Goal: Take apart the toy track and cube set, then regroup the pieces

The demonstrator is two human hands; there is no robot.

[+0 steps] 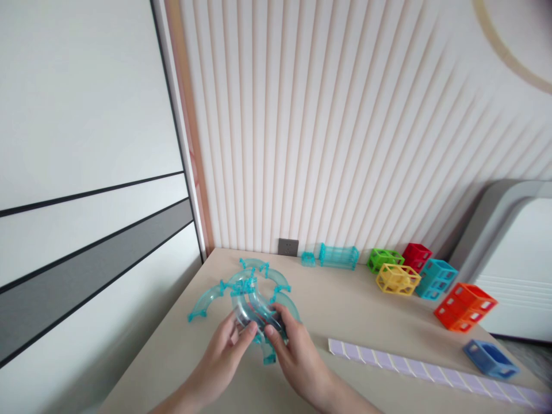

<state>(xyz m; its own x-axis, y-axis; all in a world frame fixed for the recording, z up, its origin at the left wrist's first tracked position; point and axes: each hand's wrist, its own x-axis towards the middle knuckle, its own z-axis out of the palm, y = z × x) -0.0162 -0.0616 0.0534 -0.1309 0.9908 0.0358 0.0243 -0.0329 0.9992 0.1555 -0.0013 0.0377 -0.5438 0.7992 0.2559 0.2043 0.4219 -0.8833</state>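
Both hands grip a transparent teal curved track piece [255, 306] above the table's left part. My left hand [226, 351] is closed on its near left side, thumb on top. My right hand [297, 351] is closed on its right side, thumb and fingers round the edge. More teal curved track pieces lie behind and around it: one at the left [209, 302], one at the back right [278, 277], and another partly hidden by the right hand. A short teal end [268, 352] shows between the hands; whether it joins the held piece I cannot tell.
On the beige table [172, 356], a teal rack [338, 256] and a small teal piece [307, 259] stand by the ribbed wall. Green [383, 260], yellow [397, 280], red [416, 256], blue and orange [464, 308] frame blocks are at right. A purple strip [401, 365] lies at front right.
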